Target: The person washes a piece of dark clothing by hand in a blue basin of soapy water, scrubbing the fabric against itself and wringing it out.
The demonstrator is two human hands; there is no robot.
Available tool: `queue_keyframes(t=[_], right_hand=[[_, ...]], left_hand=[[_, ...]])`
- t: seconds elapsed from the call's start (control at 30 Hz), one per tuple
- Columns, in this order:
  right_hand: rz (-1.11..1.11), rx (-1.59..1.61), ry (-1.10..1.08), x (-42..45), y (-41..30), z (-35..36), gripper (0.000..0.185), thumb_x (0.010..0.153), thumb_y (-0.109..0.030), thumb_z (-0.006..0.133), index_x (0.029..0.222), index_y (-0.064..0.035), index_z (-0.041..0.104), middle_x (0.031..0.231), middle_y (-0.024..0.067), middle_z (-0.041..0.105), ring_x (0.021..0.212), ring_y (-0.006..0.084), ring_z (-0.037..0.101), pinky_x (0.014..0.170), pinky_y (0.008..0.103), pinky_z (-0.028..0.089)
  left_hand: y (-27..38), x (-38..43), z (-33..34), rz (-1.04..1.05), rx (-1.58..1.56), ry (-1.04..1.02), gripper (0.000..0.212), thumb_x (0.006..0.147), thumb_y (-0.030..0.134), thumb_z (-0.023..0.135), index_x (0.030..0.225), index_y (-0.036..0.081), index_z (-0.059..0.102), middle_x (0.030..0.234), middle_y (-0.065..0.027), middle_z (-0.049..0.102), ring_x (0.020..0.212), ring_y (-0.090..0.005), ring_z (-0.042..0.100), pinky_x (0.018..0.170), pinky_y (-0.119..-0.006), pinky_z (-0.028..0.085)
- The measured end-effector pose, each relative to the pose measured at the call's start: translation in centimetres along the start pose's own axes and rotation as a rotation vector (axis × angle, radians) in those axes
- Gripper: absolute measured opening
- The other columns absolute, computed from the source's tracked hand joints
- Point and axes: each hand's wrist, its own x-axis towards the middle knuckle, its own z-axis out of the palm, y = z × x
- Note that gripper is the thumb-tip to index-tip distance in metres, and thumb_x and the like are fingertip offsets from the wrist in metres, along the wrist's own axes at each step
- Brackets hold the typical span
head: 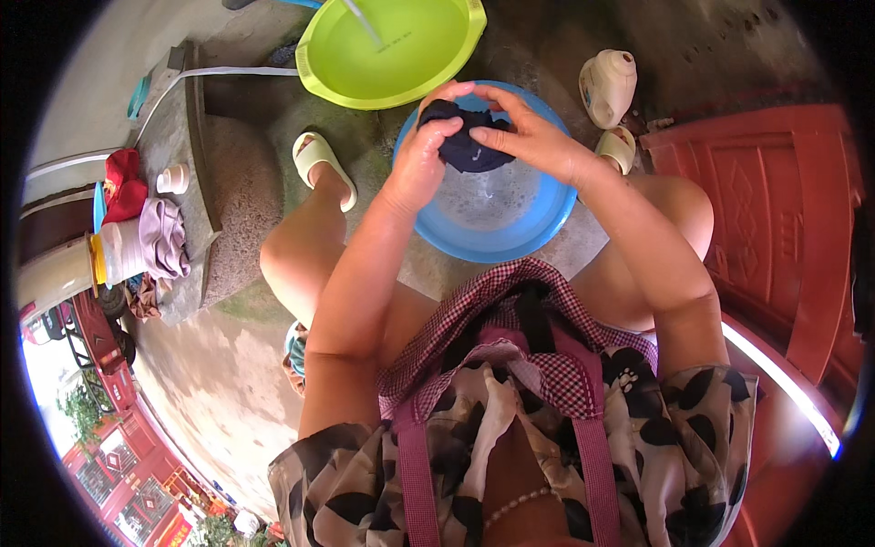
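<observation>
A bunched dark cloth (475, 147) is held above a round blue plastic basin (557, 222). My left hand (427, 147) grips its left side, thumb on top and fingers curled behind it. From the right, my right hand (526, 133) pinches the cloth between thumb and fingers. Cloudy, sudsy water (482, 198) lies in the basin below. Just beyond, a lime-green plastic basin (389, 51) holds clear water, with a thin stream falling into it.
A white plastic jug (608, 89) stands at the upper right, near a red panelled door (759, 239). On the left, a concrete ledge (171, 287) bears a lilac cloth (163, 239), a red cloth (124, 184) and a white cup (173, 179). A white hose (239, 71) runs to the green basin.
</observation>
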Motion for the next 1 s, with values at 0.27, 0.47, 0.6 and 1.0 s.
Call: queue_keyframes(t=[0.27, 0.47, 0.6, 1.0], right_hand=[[0.155, 0.118, -0.278, -0.3, 0.6, 0.1, 0.05, 0.079, -0.012, 0.061, 0.124, -0.0065, 0.039, 0.084, 0.0036, 0.054, 0.078, 0.0112, 0.048, 0.076, 0.0239, 0.04], [0.057, -0.333, 0.004, -0.9, 2.7, -2.4, 0.018, 0.076, -0.013, 0.056, 0.092, -0.0061, 0.063, 0.083, 0.0102, 0.063, 0.079, 0.0205, 0.06, 0.071, 0.0305, 0.046], [0.241, -0.713, 0.13, -1.3, 2.2, -4.1, 0.024, 0.076, -0.017, 0.057, 0.098, -0.0084, 0.062, 0.096, 0.0094, 0.062, 0.092, 0.025, 0.057, 0.079, 0.0345, 0.045], [-0.031, 0.168, 0.054, 0.3, 0.5, 0.3, 0.035, 0.083, -0.012, 0.057, 0.116, -0.001, 0.049, 0.107, 0.0045, 0.057, 0.099, 0.0138, 0.051, 0.087, 0.0279, 0.041]], left_hand=[[0.0, -0.6, -1.2, 0.095, 0.345, 0.064, 0.059, 0.081, 0.026, 0.045, 0.134, 0.006, 0.028, 0.138, -0.0089, 0.023, 0.126, -0.0202, 0.02, 0.103, -0.03, 0.016], [2.2, -0.7, -2.7, 0.127, 0.144, 0.196, 0.048, 0.081, 0.025, 0.052, 0.126, 0.009, 0.041, 0.117, -0.0065, 0.042, 0.11, -0.016, 0.038, 0.097, -0.028, 0.026], [2.4, -0.6, -2.9, -0.007, 0.026, 0.176, 0.037, 0.08, 0.016, 0.055, 0.115, 0.006, 0.048, 0.107, -0.0062, 0.051, 0.103, -0.0184, 0.048, 0.09, -0.033, 0.037], [2.3, -0.3, -0.4, 0.008, -0.047, 0.043, 0.032, 0.082, 0.007, 0.057, 0.113, 0.003, 0.05, 0.104, -0.0055, 0.058, 0.097, -0.017, 0.054, 0.086, -0.033, 0.041]])
